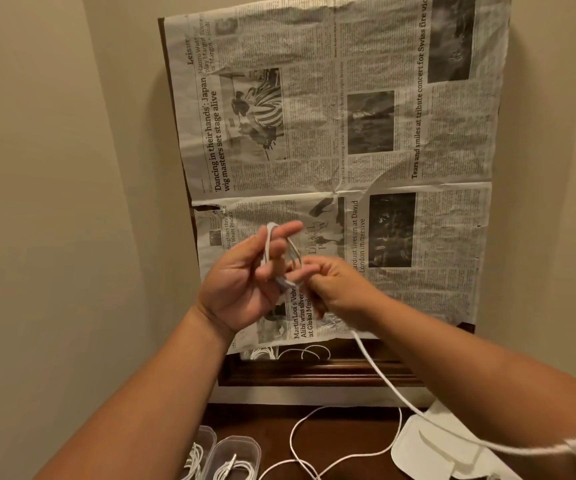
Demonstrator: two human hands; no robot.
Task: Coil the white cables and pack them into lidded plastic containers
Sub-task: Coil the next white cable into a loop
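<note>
white cable (267,241) loops gripped in left hand (245,289), free tail running down-right from right hand (338,289), which pinches it close alongside.

The left hand (245,285) holds up a cable (268,242), looped round its fingers, in front of a newspaper (348,133) spread on the wall. The right hand (336,289) pinches it just beside the loops, and the slack trails down to the right. Below, two clear tubs (237,442), each with a wound cord (232,468) inside, stand on a dark top (245,420).
</note>
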